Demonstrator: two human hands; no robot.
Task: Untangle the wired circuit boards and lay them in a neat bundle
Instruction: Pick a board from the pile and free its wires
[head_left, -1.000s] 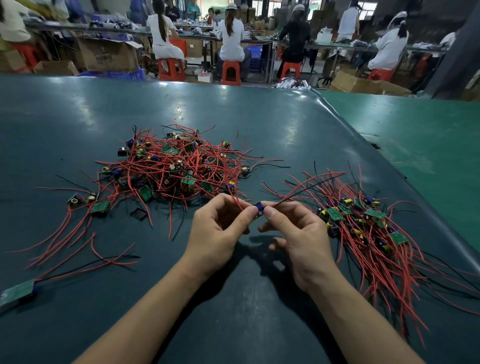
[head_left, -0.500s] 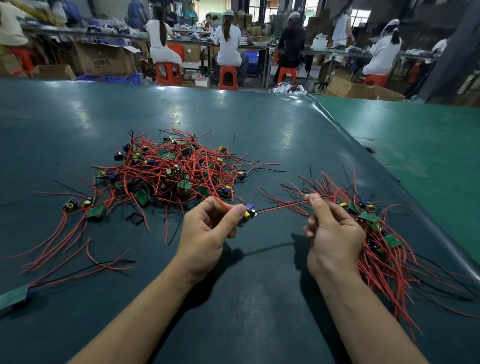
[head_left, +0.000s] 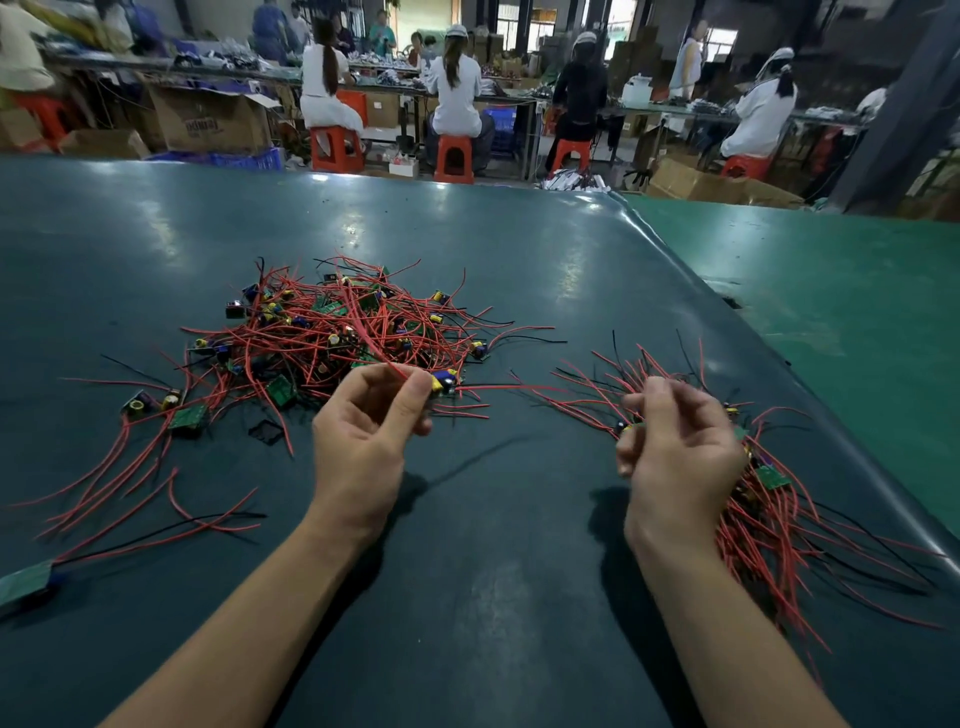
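- A dark green table (head_left: 519, 249) is seen from above, filling most of the frame; two bare forearms reach in from the bottom edge.
- The left hand (head_left: 363, 426) is held at the centre of the frame, just above the table. A small circuit board (head_left: 444, 382) with a blue and yellow part is pinched between its thumb and forefinger, and red wires from that board are seen running up and to the right of it.
- A tangled pile of wired boards (head_left: 337, 332) is spread across the centre left of the frame, just beyond the left hand, with loose red and black wires trailing toward the lower left.
- The right hand (head_left: 675, 441) is held at the centre right, fingers curled inward. Whether a wire is pinched in it cannot be told.
- A sorted bundle of boards (head_left: 769, 493) is laid at the right of the frame, beside and partly behind the right hand, its wires fanned toward the lower right corner.
- A single green board (head_left: 23, 579) is seen at the lower left edge.
- Seated workers on orange stools (head_left: 336, 148) are seen along the top of the frame.
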